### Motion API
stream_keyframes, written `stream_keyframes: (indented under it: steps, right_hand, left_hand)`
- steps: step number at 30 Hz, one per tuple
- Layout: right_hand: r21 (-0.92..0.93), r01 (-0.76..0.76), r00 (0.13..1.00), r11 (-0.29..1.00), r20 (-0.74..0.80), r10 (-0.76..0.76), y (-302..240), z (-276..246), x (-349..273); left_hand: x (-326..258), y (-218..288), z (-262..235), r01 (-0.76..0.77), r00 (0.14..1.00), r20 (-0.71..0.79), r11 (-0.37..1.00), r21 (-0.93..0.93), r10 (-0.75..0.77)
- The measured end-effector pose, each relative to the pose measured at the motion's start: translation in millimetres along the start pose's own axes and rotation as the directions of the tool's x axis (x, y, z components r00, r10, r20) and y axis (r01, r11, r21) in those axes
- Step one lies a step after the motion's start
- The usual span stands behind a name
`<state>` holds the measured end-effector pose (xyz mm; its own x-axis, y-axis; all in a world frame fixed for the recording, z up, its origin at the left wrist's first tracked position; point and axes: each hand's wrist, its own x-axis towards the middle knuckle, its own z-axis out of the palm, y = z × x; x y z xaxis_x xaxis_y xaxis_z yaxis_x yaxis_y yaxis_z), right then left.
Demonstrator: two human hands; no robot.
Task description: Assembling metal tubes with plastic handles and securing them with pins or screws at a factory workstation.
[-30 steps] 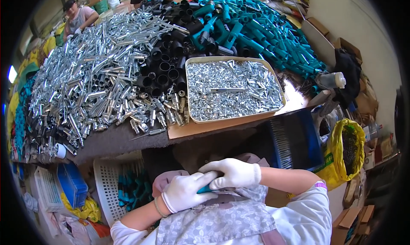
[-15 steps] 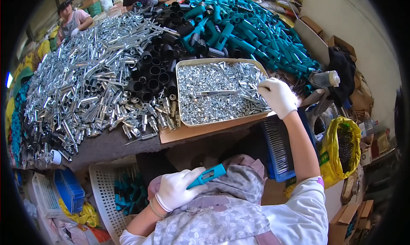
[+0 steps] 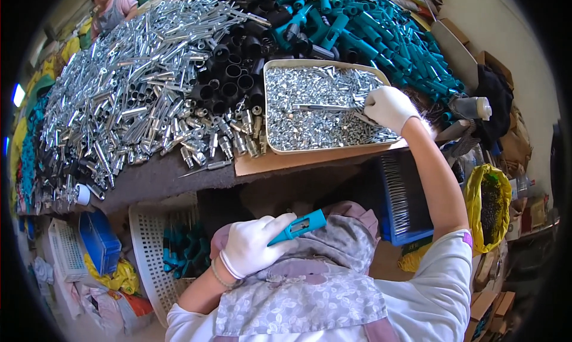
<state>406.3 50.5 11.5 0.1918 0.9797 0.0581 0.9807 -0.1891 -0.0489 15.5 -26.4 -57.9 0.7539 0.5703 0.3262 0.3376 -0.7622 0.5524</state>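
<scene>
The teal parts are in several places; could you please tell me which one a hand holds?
The teal tube in the left hand, being gripped; the others lie loose, mostly on the table or in the larger white basket.

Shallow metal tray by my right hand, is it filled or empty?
Filled: small silvery metal parts spread across the tray's visible floor, right beside your right hand.

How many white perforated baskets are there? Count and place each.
2: a larger basket, left of the person's left hand, and a smaller basket further left, beside a blue bin. Others may be hidden.
</scene>
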Motion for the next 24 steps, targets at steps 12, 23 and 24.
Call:
stream_keyframes:
  steps: [12, 23, 24]
  right_hand:
    - [-0.001, 0.01, 0.999, 1.0, -0.05, -0.01, -7, 0, -11]
    - [0.554, 0.646, 0.686, 0.526, -0.118, -0.718, -138, 15, -122]
    - [0.525, 0.666, 0.673, 0.53, -0.117, -0.73, -140, 18, -126]
  left_hand:
    - [-8, -2, -4, 0.015, 0.999, -0.033, 1.0, 0.001, -0.015]
    - [-10, -9, -8, 0.003, 1.0, -0.029, 0.998, 0.071, -0.001]
    - [-10, -9, -8, 0.004, 1.0, -0.028, 0.997, 0.071, -0.002]
